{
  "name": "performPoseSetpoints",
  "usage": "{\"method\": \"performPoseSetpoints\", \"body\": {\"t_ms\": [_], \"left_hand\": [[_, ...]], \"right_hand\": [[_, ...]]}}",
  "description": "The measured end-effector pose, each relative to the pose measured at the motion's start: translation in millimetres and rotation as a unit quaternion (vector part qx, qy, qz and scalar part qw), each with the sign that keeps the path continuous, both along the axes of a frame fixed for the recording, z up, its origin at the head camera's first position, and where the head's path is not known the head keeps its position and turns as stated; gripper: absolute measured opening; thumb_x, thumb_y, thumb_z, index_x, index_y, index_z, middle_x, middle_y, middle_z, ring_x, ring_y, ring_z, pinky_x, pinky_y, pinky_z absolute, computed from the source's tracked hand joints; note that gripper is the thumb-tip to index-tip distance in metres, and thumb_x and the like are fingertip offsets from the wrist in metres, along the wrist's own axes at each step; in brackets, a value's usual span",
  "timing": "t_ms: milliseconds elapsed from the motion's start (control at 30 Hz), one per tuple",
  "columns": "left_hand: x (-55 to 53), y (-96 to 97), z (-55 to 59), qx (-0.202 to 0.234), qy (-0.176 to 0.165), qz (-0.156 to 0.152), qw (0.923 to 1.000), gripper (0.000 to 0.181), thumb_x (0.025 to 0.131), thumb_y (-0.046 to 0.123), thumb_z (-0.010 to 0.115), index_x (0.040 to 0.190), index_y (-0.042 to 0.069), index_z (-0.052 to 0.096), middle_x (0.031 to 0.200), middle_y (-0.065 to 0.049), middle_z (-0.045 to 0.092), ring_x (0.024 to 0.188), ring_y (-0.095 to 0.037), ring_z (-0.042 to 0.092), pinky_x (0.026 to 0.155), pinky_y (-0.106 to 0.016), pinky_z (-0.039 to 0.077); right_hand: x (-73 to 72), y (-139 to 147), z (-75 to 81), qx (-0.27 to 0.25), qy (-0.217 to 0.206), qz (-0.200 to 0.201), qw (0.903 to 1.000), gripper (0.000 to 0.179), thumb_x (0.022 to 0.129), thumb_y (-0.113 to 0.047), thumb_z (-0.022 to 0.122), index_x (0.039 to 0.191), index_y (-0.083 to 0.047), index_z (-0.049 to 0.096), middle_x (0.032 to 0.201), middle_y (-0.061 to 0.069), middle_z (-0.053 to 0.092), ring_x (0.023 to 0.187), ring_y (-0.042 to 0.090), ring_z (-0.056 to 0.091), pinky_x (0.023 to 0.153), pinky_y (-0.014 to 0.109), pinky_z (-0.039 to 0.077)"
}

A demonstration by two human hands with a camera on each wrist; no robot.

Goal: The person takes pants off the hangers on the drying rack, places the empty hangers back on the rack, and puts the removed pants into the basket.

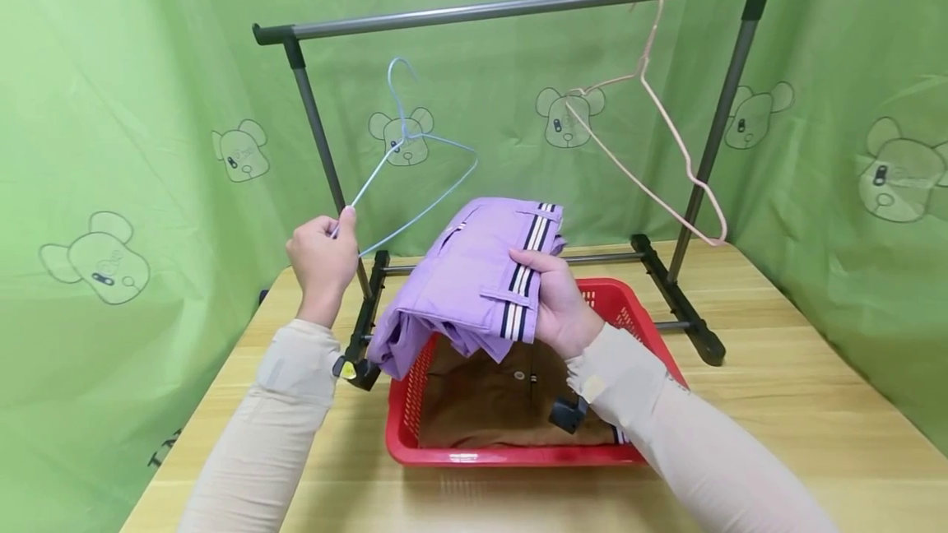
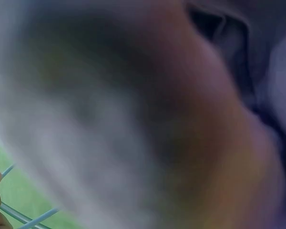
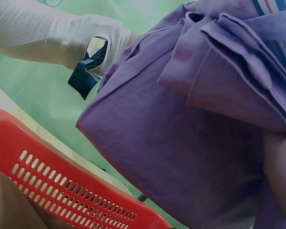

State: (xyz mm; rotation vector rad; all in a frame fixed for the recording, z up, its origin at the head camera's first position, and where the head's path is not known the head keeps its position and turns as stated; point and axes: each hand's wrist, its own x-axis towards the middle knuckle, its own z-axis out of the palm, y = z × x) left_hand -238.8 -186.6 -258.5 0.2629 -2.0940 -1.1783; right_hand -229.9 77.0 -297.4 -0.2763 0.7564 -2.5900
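Observation:
My left hand (image 1: 324, 260) grips a thin blue clothes hanger (image 1: 433, 206) by its left arm, with the hook pointing up below the rail. In my right hand (image 1: 561, 303) are folded purple pants (image 1: 467, 278), pinched at a waistband with dark and white stripes and belt loops. The thumb lies on top of the stripes, while the other fingers are hidden behind the cloth. The pants hang over the red basket (image 1: 511, 456), their folds showing close up in the right wrist view. The left wrist view is mostly blocked by a blurred shape.
A brown garment (image 1: 481, 393) with a button lies in the basket. Behind stands a grey metal clothes rack (image 1: 474, 13) on black feet, a pink hanger (image 1: 670, 118) hooked on the right of its rail. Green patterned curtains surround the wooden table (image 1: 800, 401).

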Motion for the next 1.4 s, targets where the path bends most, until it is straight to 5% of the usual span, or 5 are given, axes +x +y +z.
{"method": "performPoseSetpoints", "body": {"t_ms": [267,600,1033,1400], "left_hand": [[0.7,1.7,0.6,-0.005,0.002,-0.002,1.0000,0.039,0.095,0.030,0.062,0.062,0.011,0.054,0.058,-0.002,0.052,0.057,-0.021,0.046,0.062,-0.032,0.037],[1.4,1.8,-2.9,-0.002,0.002,-0.005,1.0000,0.038,0.095,0.030,0.062,0.063,0.010,0.054,0.058,-0.003,0.052,0.055,-0.021,0.045,0.061,-0.032,0.037],[0.8,6.1,-1.4,-0.005,0.004,-0.010,0.9999,0.038,0.095,0.030,0.061,0.064,0.008,0.057,0.059,-0.004,0.052,0.057,-0.022,0.046,0.060,-0.032,0.037],[2.0,9.2,-1.3,-0.008,0.006,-0.021,0.9997,0.036,0.096,0.030,0.061,0.070,0.004,0.062,0.058,-0.003,0.052,0.052,-0.020,0.045,0.054,-0.031,0.038]], "right_hand": [[-0.6,7.1,-5.2,0.013,-0.020,0.021,0.9995,0.029,0.095,-0.007,0.056,0.120,-0.004,0.042,0.103,0.014,0.068,0.095,0.028,0.068,0.082,0.044,0.054],[1.9,21.6,-10.9,0.034,-0.050,0.065,0.9960,0.041,0.093,-0.007,0.061,0.128,-0.007,0.041,0.112,0.014,0.068,0.103,0.028,0.066,0.088,0.047,0.051],[1.1,48.1,-11.8,0.125,-0.065,0.079,0.9868,0.030,0.097,-0.009,0.049,0.126,-0.006,0.040,0.107,0.013,0.069,0.100,0.027,0.066,0.088,0.044,0.052],[-4.2,73.4,-13.9,0.231,-0.059,0.090,0.9670,0.024,0.095,-0.003,0.048,0.118,-0.004,0.041,0.099,0.014,0.068,0.094,0.027,0.067,0.084,0.046,0.052]]}}
